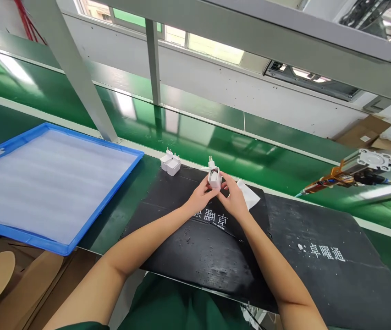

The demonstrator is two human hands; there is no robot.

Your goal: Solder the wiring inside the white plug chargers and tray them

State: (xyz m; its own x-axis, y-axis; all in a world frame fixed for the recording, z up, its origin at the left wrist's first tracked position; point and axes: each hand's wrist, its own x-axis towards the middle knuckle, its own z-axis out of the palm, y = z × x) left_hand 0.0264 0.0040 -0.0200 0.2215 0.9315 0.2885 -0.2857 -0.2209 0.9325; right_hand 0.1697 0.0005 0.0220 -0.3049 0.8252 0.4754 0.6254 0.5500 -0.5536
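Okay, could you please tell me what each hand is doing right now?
Left hand: closed on the white plug housing.
Right hand: also closed on it, from the other side.

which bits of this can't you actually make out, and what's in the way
- Inside of the white plug housing, head view: something dark shows at its opening, but too small to identify.
- Fingertips behind that housing, head view: hidden by it.
- Small print on the black mat, head view: too tiny to read.
- Far end of the blue tray, head view: cut off by the left edge.
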